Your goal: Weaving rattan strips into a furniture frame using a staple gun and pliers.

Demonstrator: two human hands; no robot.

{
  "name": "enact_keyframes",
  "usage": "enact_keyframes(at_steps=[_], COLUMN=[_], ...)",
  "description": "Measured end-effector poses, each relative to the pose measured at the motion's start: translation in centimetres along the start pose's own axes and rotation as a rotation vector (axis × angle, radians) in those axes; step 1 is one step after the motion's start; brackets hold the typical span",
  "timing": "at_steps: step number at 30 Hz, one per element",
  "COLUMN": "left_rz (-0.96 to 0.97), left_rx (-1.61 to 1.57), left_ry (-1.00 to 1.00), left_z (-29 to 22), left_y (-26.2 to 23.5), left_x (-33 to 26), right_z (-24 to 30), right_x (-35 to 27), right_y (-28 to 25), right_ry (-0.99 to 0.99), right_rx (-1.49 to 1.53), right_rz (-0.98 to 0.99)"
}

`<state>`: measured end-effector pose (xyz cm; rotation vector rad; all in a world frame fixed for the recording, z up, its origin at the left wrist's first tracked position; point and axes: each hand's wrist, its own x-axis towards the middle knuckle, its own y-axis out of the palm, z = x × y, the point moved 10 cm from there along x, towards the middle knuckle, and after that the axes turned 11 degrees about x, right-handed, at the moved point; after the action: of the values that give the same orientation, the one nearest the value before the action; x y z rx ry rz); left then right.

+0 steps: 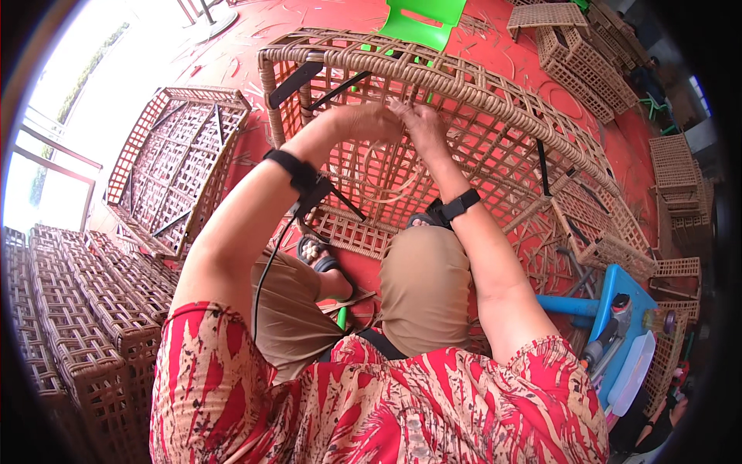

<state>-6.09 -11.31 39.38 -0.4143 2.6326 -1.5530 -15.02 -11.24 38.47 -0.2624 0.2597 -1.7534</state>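
Note:
A large woven wicker frame [495, 81] with a thick wrapped rim and open lattice stands in front of my knees. Both my hands meet just inside its far rim. My left hand [373, 124] is bent over at the wrist, its fingers curled and partly hidden. Beside it, my right hand [421, 125] is closed, thumb and fingers pinched together near the rim; what lies between the fingertips is too small to make out. Below the hands hangs a loose, curling pale wicker strand [400, 188]. Black flat braces [295, 83] cross the frame's corners.
A second wicker panel [174, 166] leans at the left, above stacked woven pieces [85, 325]. At right, a blue stool [618, 309] carries tools. A green chair [421, 23] stands beyond the frame. Wicker scraps litter the red floor [255, 39]. More woven pieces [583, 66] are piled far right.

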Motion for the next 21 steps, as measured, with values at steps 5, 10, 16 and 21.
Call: enact_keyframes(at_steps=[5,10,16,21], left_rz=[0.440,0.556,0.432,-0.392], left_rx=[-0.378,-1.056,-0.671,-0.098], left_ry=[-0.166,0.220,-0.403,-0.620], left_z=[-20.8,-35.6,-22.8,-2.6], left_y=[3.7,2.3,3.7,-2.4], left_x=[-6.9,-13.0,-8.0,-4.7], right_z=[-4.9,-2.0,-9.2,-9.1], right_x=[2.9,1.7,3.3,1.3], right_y=[-2.2,-1.0,-3.2,1.1], right_ry=[0.002,-0.204,-0.159,0.055], right_rx=[-0.113,-0.149,0.353,0.857], right_rz=[-0.090,-0.120,-0.129,0.075])
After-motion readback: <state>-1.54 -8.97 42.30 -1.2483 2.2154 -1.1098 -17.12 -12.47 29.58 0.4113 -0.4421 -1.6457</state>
